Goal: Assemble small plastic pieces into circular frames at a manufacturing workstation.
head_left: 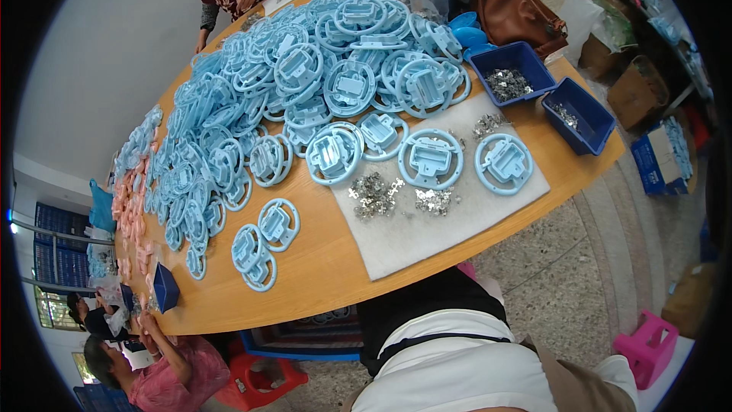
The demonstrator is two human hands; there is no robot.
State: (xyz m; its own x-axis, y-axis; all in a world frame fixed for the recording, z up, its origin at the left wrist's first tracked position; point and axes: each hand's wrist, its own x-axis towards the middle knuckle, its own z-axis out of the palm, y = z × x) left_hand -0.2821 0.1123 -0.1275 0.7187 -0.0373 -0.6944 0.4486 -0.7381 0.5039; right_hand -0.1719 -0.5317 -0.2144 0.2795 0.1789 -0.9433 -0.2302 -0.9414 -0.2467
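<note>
Neither of my hands shows; only my white top and dark trousers appear at the lower edge. In front of me a white mat [396, 248] lies on the wooden table. Light blue plastic wheel-shaped parts rest along it, among them a single ring part [504, 165] at the right and another ring part [431, 159] beside it. Small loose metal pieces form a pile [374, 195] on the mat, with a smaller heap [433, 201] to its right. Behind the mat rises a big mound of blue wheel-shaped parts [297, 69].
Two dark blue bins [512, 69] with small metal pieces stand at the table's right end. A brown handbag [518, 11] sits behind them. Co-workers sit at the far side and lower left. Stools, a pink one [646, 349] and a red one [259, 381], stand on the floor.
</note>
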